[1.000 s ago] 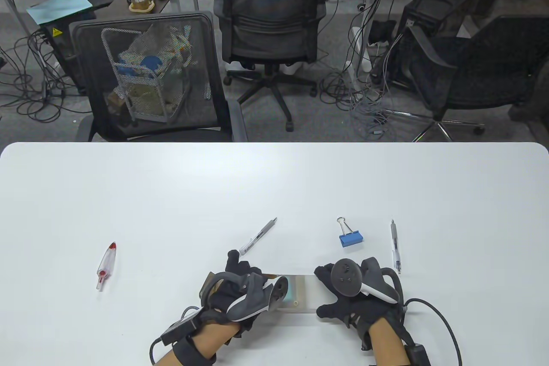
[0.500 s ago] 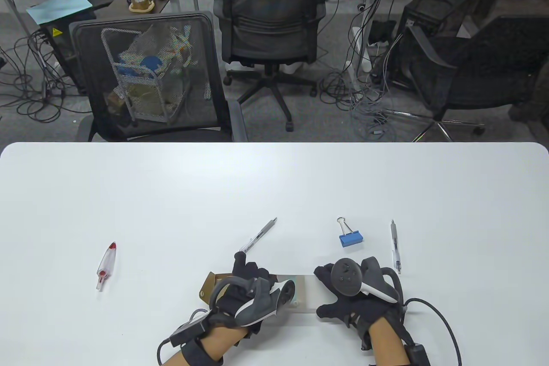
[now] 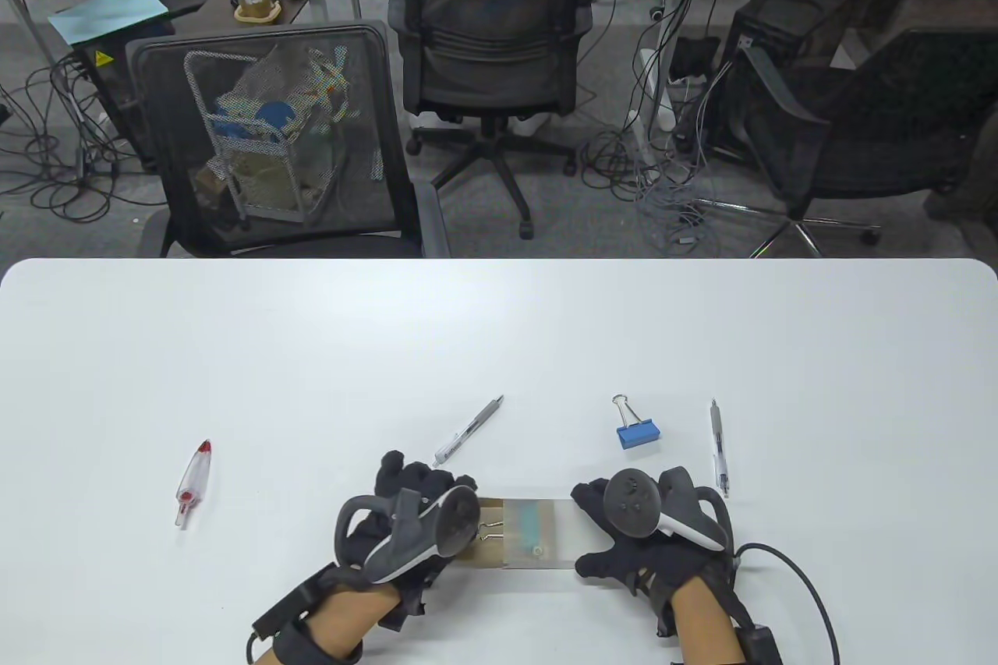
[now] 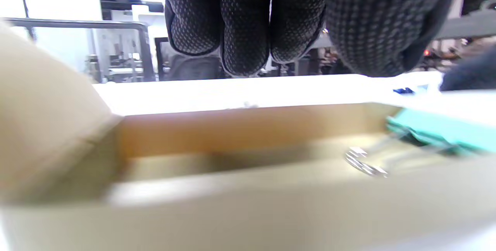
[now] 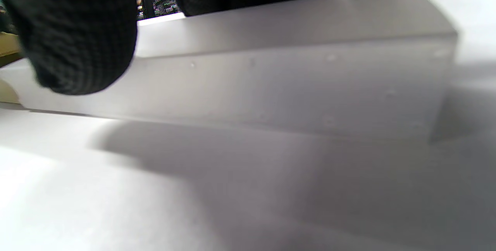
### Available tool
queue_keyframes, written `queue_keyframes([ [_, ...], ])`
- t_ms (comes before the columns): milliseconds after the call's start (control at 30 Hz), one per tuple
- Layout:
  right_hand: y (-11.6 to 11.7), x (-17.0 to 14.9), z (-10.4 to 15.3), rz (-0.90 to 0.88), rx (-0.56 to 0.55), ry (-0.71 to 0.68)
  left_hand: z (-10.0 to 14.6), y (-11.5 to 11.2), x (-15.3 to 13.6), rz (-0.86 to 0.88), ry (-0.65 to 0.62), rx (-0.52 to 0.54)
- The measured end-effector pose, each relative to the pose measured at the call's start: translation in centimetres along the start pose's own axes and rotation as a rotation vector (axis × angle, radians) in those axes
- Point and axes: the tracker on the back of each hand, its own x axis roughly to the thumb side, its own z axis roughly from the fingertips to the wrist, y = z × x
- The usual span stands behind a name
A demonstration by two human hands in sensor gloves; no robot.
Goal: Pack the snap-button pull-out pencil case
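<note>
The pencil case lies at the table's near edge, with a frosted outer sleeve (image 3: 546,536) and a brown card inner tray (image 3: 485,550) that sticks out of its left end. A teal binder clip (image 4: 438,133) lies in the tray, half under the sleeve, with its wire handles (image 3: 491,530) showing. My left hand (image 3: 405,517) grips the tray's left end, its fingers (image 4: 244,22) over the far wall. My right hand (image 3: 631,540) holds the sleeve's right end, its thumb (image 5: 77,30) on the near side of the sleeve (image 5: 294,69).
A grey pen (image 3: 469,429) lies just beyond my left hand. A blue binder clip (image 3: 638,433) and a second pen (image 3: 719,447) lie beyond my right hand. A clear red-tipped pen (image 3: 193,482) lies far left. Office chairs stand behind the table.
My left hand has moved left, drawing the brown tray out of the sleeve; the clip's handles now show. My right hand and the sleeve have stayed put.
</note>
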Motion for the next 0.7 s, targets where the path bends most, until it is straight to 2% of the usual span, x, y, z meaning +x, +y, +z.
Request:
queue_keyframes([
  [200, 0.0, -0.1, 0.0, -0.007, -0.003, 0.0, 1.8, 1.9, -7.7, 0.093, 0.151, 0.1],
  [400, 0.1, -0.3, 0.0, -0.024, -0.006, -0.002, 3.2, 0.4, -13.2, 0.106, 0.25, 0.104],
  [500, 0.1, -0.2, 0.1, -0.018, -0.007, -0.002, 3.8, -0.6, -14.3, 0.094, 0.262, 0.112],
  [700, 0.1, -0.4, 0.0, -0.032, -0.001, -0.007, 4.3, -0.8, -14.9, 0.098, 0.273, 0.138],
])
